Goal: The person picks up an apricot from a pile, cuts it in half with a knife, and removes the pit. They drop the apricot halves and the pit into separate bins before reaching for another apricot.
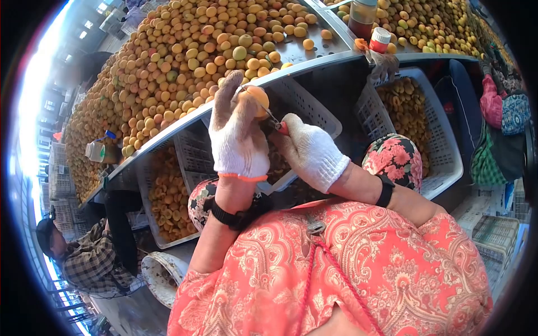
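Apricot: gripped in left fingers; red-handled tool, pinched in right fingers. Brace firmly; guide tool gently, clear of left fingers.

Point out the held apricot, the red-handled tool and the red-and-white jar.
Held apricot point(260, 101): head view, middle of visible side.
Red-handled tool point(282, 129): head view, handle.
Red-and-white jar point(380, 38): head view, upper part.

Gloved hands: two. Held fruit: one. Red-handled tool: one. Black wristbands: two. Jars: three (one red-lidded). White bucket: one. Crates of cut fruit: at least two (others partly hidden). Other people: at least two. Loose whole fruit: too many to count.
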Available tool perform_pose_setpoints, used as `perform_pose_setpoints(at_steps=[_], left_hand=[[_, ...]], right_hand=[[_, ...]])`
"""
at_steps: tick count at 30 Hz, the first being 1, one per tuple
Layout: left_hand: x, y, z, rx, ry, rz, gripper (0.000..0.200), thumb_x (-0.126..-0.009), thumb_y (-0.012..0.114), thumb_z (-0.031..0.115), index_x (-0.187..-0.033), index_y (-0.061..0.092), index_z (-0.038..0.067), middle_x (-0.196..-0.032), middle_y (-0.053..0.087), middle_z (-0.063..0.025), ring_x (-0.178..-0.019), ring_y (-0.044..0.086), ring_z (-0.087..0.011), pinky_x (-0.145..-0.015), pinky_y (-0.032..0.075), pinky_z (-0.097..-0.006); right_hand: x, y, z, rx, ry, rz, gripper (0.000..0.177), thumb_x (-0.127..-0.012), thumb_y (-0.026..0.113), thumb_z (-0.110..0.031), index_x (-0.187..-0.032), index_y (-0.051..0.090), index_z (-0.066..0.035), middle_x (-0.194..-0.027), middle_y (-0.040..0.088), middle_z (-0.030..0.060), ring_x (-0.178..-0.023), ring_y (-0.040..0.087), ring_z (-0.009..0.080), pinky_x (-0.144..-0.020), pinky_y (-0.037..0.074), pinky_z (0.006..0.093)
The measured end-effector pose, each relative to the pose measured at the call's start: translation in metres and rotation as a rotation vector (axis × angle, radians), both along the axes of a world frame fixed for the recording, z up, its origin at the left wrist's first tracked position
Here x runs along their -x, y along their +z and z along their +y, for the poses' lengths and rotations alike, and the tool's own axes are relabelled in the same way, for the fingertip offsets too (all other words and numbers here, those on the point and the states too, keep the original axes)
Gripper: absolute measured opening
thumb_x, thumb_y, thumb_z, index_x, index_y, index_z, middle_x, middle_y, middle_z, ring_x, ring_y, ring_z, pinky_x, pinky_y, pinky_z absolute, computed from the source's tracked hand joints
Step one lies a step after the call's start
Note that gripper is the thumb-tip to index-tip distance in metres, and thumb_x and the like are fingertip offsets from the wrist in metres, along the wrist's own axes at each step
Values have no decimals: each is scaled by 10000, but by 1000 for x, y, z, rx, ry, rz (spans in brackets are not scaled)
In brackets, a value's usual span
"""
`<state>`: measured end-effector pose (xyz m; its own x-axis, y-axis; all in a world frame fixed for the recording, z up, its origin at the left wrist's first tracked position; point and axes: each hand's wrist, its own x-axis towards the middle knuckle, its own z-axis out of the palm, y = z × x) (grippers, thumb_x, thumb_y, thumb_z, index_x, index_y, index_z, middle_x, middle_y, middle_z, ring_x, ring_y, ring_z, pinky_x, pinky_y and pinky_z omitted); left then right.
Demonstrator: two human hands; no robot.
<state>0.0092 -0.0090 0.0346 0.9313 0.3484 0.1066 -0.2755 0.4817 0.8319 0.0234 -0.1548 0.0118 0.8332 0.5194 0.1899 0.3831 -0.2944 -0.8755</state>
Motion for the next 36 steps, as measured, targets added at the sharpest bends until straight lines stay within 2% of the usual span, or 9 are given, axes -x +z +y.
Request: perform_pose_setpoints(at_steps=[5,11,14,18,19,24,27,31,36], left_hand=[[-11,-9,-4,242,-5,71,413,-958,653,153,-1340,537,50,-1177,613,-88,-988,624,-199,-766,494,-305],[-7,3,-19,-303,125,-33,399,-973,640,213,-1294,518,10,-1117,608,-128,-960,615,-221,-781,520,-339],[-6,-2,-15,-26,-8,127,302,-975,615,182,-1224,564,19,-1019,633,-70,-823,612,-147,-717,509,-261],[-13,-3,-31,231,93,230,411,-983,618,420,-1133,594,38,-878,637,-67,-712,618,-160,-592,501,-293],[-16,-7,-23,103,43,178,485,-964,611,501,-1102,608,36,-888,644,-68,-701,615,-152,-562,490,-294],[-17,-9,-1,-442,17,129,343,-997,538,181,-1271,542,-25,-1160,630,-112,-989,606,-182,-898,474,-315],[-18,-15,-7,-286,22,7,353,-1000,543,163,-1299,533,-24,-1187,620,-96,-1026,601,-176,-901,473,-311],[-17,-28,-18,80,-99,253,459,-953,652,435,-1156,585,28,-986,634,-81,-879,617,-206,-824,527,-355],[-22,-31,-32,196,-21,335,541,-926,632,537,-1122,585,35,-954,647,-95,-864,625,-210,-828,528,-350]], right_hand=[[-5,-11,5,63,-40,-103,151,-977,541,-136,-1042,479,-14,-739,630,234,-777,646,458,-608,494,483],[-2,-6,1,-99,-68,-70,199,-965,572,-215,-1042,514,-41,-733,643,231,-723,647,433,-608,496,511],[-2,-4,-1,-29,-42,-43,145,-976,528,-124,-1050,481,-9,-760,647,234,-794,658,450,-621,504,479],[-6,-13,2,41,-76,-96,150,-977,533,-127,-1048,479,-7,-748,634,241,-774,653,450,-608,500,474],[-5,-10,0,-14,-81,-106,152,-978,537,-132,-1040,479,-6,-742,628,244,-768,649,451,-601,495,471],[-7,-1,-5,-88,-61,-36,169,-987,552,-163,-1000,488,-7,-739,626,246,-772,646,452,-594,481,462],[-9,-9,-3,-71,-69,-63,193,-966,579,-209,-1010,518,-31,-722,637,232,-727,641,434,-613,487,520],[-13,-24,-1,-9,-134,-92,238,-974,561,-242,-1048,517,-21,-745,651,236,-742,648,436,-626,494,523],[-14,-27,5,49,-119,62,272,-987,522,-195,-1163,495,10,-857,665,275,-856,651,455,-687,519,517]])
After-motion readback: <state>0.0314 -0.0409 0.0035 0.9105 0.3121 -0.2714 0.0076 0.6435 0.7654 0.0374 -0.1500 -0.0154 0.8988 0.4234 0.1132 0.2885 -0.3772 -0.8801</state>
